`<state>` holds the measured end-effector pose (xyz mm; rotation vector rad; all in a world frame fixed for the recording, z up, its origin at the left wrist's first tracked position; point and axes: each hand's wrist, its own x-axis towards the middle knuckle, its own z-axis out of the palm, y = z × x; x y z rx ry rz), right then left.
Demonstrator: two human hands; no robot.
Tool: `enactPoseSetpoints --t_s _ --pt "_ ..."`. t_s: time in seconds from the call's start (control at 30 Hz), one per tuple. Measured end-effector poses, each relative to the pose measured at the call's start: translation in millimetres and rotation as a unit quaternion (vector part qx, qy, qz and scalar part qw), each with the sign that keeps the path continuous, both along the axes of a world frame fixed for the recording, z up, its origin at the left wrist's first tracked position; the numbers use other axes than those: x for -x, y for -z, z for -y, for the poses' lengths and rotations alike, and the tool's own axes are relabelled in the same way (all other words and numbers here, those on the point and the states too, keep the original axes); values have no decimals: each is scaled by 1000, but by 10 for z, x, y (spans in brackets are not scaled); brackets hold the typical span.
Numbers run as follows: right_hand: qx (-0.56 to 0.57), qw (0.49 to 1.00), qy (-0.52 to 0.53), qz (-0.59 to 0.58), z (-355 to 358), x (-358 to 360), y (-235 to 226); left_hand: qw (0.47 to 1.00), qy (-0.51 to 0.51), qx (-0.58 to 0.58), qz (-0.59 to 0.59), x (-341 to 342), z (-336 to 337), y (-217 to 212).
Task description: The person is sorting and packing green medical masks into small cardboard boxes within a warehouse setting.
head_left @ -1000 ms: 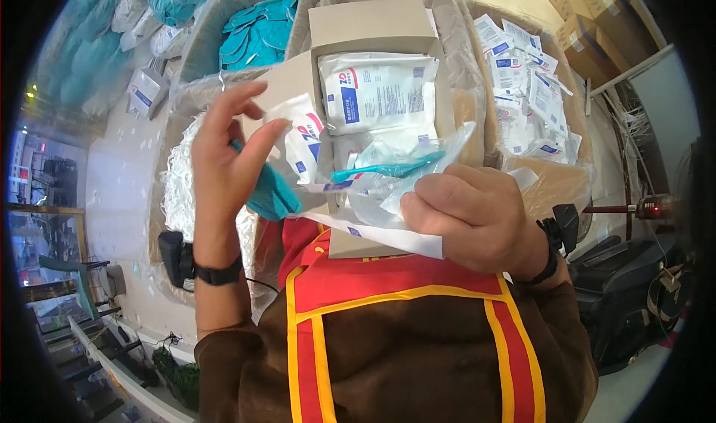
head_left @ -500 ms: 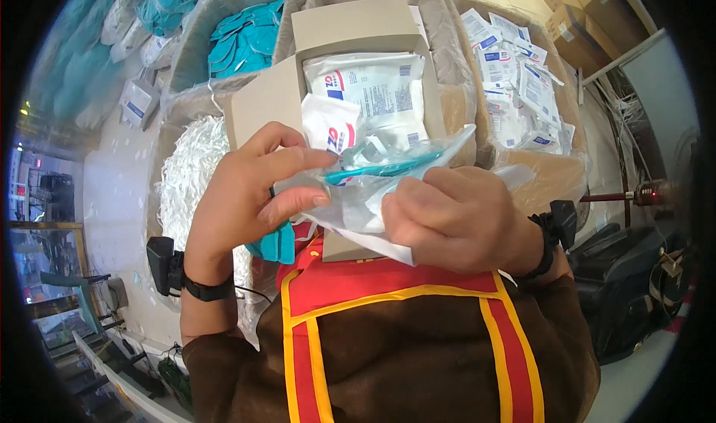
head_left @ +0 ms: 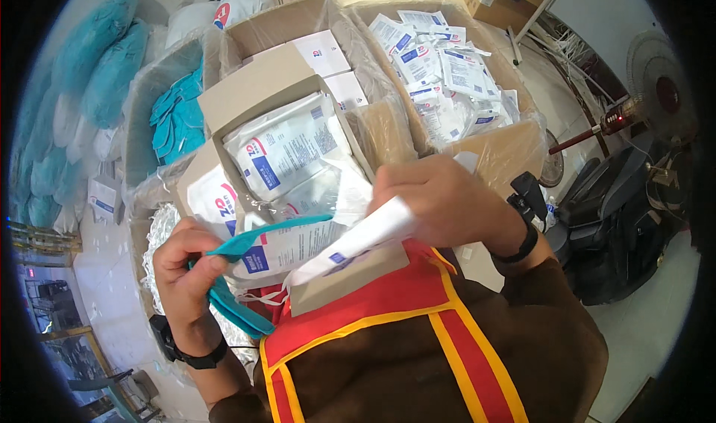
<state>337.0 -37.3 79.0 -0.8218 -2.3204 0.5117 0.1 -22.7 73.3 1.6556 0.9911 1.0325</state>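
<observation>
My left hand point(head_left: 183, 270) is closed, thumb and fingers pinching a teal folded face mask point(head_left: 280, 229) whose tip extends right toward the packet. More teal mask material point(head_left: 237, 311) with thin white straps hangs below that hand by my apron. My right hand point(head_left: 429, 199) is closed on a white packet point(head_left: 365, 240), held tilted over the near side of an open cardboard box point(head_left: 257, 80). Flat white printed packets point(head_left: 283, 147) lie in the box. Another printed packet point(head_left: 212, 199) rests on its left flap. My right fingertips are partly hidden.
A plastic-lined carton of loose white packets point(head_left: 455, 72) stands at the right. Behind left, a carton holds teal masks point(head_left: 179, 117); white strands point(head_left: 160, 236) pile up at the near left. White boxes point(head_left: 321, 54) lie behind the open box. A fan point(head_left: 656, 87) stands far right.
The teal mask, earlier at the packet's open mouth, is now out to the left in my left hand. My hands have moved apart, and the view has turned toward the right.
</observation>
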Motion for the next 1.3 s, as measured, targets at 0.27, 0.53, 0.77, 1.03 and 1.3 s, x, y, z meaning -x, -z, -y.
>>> enactPoseSetpoints --t_s 0.27,0.53,0.77,1.03,1.3 --pt "180 885 240 -356 -98 -814 201 959 -113 -38 257 506 -196 113" --pt "135 778 358 -498 -1413 -2750 607 968 -203 -32 146 638 -147 156" --pt "197 760 612 -99 -1923 -3491 1316 966 -221 1 134 352 -204 136" --pt "70 865 454 -201 -1622 -2491 972 969 -207 69 118 118 -208 149" --pt "52 990 0 -129 -746 461 -79 965 -160 82 193 -52 -126 100"
